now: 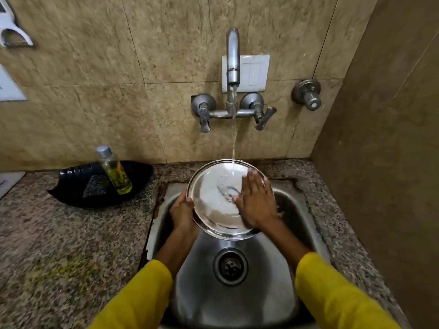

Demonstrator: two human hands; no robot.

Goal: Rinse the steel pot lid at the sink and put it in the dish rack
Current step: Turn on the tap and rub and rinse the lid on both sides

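Head view looks down on a speckled granite bench (71,233) with a dull stainless steel sink basin (237,305) set into it. Over the basin, the round shiny steel pot lid (213,210) is tilted under a thin water stream (234,143) from the curved metal wall tap (232,58); its wet face shows a small handle loop. The left hand (181,213) grips its left rim; the right hand (256,203) lies flat, fingers spread, on its surface.

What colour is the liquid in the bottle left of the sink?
Yellow-green, in the clear bottle with a grey cap; clearest in the head view.
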